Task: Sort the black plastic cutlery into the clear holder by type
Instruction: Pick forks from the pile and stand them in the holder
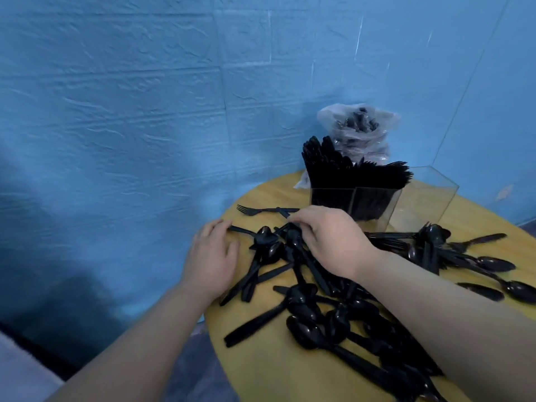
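Observation:
A heap of loose black plastic cutlery (304, 303), mostly spoons and knives, covers the round wooden table (261, 372). My right hand (327, 239) reaches into the top of the heap and its fingertips pinch a black piece there. My left hand (211, 256) lies at the table's left edge, fingers lightly curled over the end of a black utensil (240, 230). The clear holder (356, 204) stands behind the heap; its two left compartments are packed with upright knives and forks, and its right compartment (429, 198) looks empty. A single fork (261, 210) lies apart near the holder.
A clear plastic bag (359, 132) with more black cutlery stands behind the holder against the blue wall. More spoons (493, 264) are scattered on the table's right side. The table's left edge drops off to the dark floor.

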